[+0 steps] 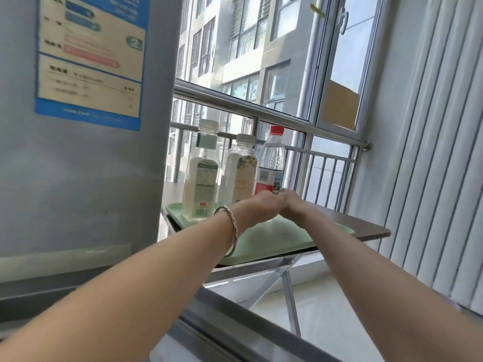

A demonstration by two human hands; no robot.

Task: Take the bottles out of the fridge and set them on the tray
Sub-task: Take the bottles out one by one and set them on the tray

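Note:
Three bottles stand at the back of a pale green tray (277, 239): a white-capped bottle with a green label (201, 173), a white-capped bottle with a yellow label (241, 171), and a clear red-capped bottle (273, 158). Both my arms stretch out over the tray. My left hand (261, 206), with a silver bracelet on its wrist, and my right hand (291, 202) meet around the base of the red-capped bottle, which stands upright. The hands hide its bottom and my fingertips.
The tray lies on a small brown folding table (371, 228) by a railed window (235, 103). The grey fridge (78, 165) with an energy label fills the left side. A metal-edged panel (235, 317) runs under my arms. A ribbed white wall (431, 152) is on the right.

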